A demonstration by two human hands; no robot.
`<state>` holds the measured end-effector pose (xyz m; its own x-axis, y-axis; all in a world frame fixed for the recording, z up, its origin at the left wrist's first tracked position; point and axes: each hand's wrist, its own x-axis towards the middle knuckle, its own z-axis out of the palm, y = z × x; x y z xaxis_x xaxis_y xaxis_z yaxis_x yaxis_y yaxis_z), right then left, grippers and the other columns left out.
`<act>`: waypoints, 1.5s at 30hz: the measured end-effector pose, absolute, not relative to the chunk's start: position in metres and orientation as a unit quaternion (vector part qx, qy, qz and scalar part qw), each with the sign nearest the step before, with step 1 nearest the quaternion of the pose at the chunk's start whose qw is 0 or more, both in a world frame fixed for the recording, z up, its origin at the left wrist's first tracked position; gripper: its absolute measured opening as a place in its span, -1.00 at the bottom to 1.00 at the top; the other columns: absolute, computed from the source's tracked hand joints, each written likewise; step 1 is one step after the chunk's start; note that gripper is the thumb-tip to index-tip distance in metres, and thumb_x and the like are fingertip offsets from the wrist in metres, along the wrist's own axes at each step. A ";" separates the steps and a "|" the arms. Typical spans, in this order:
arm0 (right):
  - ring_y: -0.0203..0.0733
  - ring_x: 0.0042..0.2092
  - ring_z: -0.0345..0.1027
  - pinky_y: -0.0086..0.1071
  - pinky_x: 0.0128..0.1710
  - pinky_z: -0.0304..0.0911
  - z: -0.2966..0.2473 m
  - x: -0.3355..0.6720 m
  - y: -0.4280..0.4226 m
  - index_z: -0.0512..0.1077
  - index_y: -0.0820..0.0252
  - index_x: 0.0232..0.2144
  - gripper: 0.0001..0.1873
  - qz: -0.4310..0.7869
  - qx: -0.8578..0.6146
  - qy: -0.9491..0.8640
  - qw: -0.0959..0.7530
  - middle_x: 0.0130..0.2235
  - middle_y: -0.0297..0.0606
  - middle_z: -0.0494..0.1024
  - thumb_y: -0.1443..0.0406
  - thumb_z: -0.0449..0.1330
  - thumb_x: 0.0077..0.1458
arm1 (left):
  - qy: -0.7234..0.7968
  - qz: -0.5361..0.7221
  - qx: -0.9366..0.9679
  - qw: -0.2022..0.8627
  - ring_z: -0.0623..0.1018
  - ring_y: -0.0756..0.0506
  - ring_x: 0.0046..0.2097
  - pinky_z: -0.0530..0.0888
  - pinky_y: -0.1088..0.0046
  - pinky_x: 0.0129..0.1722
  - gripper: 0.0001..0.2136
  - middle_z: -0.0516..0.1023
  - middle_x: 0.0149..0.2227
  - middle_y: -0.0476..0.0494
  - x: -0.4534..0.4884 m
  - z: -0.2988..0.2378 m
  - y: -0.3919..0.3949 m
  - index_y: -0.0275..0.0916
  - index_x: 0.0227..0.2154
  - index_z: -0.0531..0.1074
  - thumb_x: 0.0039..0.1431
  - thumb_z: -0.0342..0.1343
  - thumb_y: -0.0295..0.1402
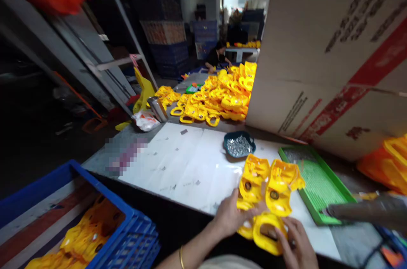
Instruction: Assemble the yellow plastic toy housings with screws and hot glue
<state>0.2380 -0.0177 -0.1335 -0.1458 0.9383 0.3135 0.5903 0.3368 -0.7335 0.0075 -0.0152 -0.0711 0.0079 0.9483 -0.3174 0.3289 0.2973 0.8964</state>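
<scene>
Two yellow plastic moulded parts (280, 184) are side by side near the front edge of the table, each with a ring-shaped end and a small dark round hole. My left hand (233, 216) wraps round the left part, its thumb reaching across toward the other. The fingers of my right hand (297, 241) close on the ring-shaped end of the right part. Just beyond the parts stands a dark teal dish (226, 144) full of small silvery metal pieces, probably screws. A green tray (324, 184) lies to the right, with more small metal pieces at its far end.
White sheeting (190, 163) covers the table. A heap of yellow parts (222, 95) and a metal flask (157, 109) are farther back. A large cardboard box (324, 48) blocks the right. A dark cylindrical tool (365, 211) overlaps the tray. A blue crate (130, 226) holds yellow parts.
</scene>
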 end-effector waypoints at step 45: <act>-0.28 -0.31 0.44 -0.43 -0.39 0.38 -0.085 0.256 0.005 0.49 0.23 -0.15 -0.75 0.263 -0.563 -0.682 0.386 -0.19 -0.13 0.51 0.27 0.06 0.24 | 0.504 0.395 0.736 0.221 0.53 -0.06 -0.25 0.44 0.35 -0.13 -0.86 0.62 -0.30 -0.12 0.076 -0.061 0.038 -0.25 -0.27 0.58 0.26 0.12 -0.36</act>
<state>0.2557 0.0048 -0.0851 -0.0677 0.9706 0.2308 0.5649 0.2280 -0.7930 0.0758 0.0384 -0.0613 0.1803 0.9160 0.3584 0.5667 -0.3945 0.7234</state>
